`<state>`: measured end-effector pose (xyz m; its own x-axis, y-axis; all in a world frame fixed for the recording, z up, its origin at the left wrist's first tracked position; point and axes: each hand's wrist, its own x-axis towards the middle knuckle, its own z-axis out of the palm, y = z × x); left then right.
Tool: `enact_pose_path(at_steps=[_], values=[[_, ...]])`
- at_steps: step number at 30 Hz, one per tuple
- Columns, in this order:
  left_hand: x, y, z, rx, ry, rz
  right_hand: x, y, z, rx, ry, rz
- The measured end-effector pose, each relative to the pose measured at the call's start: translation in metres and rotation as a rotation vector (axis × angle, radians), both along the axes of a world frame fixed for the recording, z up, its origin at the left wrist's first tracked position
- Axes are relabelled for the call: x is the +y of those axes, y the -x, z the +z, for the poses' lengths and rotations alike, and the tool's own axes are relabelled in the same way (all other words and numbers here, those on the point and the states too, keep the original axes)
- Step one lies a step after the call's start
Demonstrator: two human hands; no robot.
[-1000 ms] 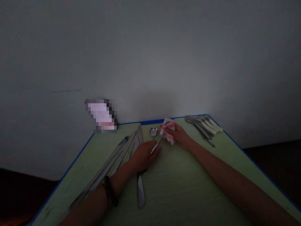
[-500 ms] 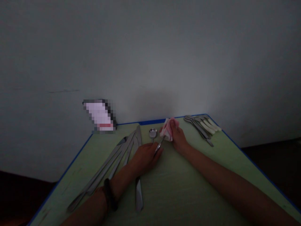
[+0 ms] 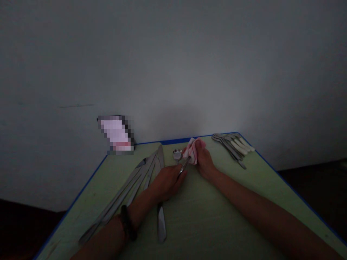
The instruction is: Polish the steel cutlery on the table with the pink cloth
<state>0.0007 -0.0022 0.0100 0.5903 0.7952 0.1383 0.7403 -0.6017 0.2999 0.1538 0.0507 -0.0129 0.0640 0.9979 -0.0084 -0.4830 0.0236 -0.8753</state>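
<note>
My left hand [image 3: 168, 181] is closed around a slim piece of metal cutlery [image 3: 183, 169], whose far end disappears into a cloth. That pink and white cloth [image 3: 192, 151] is bunched in my right hand [image 3: 205, 161], thumb on top, wrapped about the cutlery's end; the hidden end's shape cannot be made out. Just beyond my left fingers a shiny spoon [image 3: 177, 154] shows its bowl, its handle running under the hand. Several long metal utensils [image 3: 124, 193] lie fanned beneath and beside my left forearm, with one handle [image 3: 161, 224] pointing toward me.
At the table's far right lies a group of spoons [image 3: 229, 146], some with pale handles [image 3: 241, 145]. A blurred-out phone-like device [image 3: 115, 133] leans on the wall at the back left. The green table [image 3: 206, 220] has a blue edge and meets a grey wall.
The cloth and my right hand have shifted slightly down and toward me along the cutlery. My left hand keeps its hold, and the view has moved a little.
</note>
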Motion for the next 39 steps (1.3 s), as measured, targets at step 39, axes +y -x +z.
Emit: enact_pose_path(at_steps=[39], values=[[0.003, -0.001, 0.000, -0.285, 0.120, 0.067, -0.006, 0.000, -0.002, -0.181, -0.053, 0.115]])
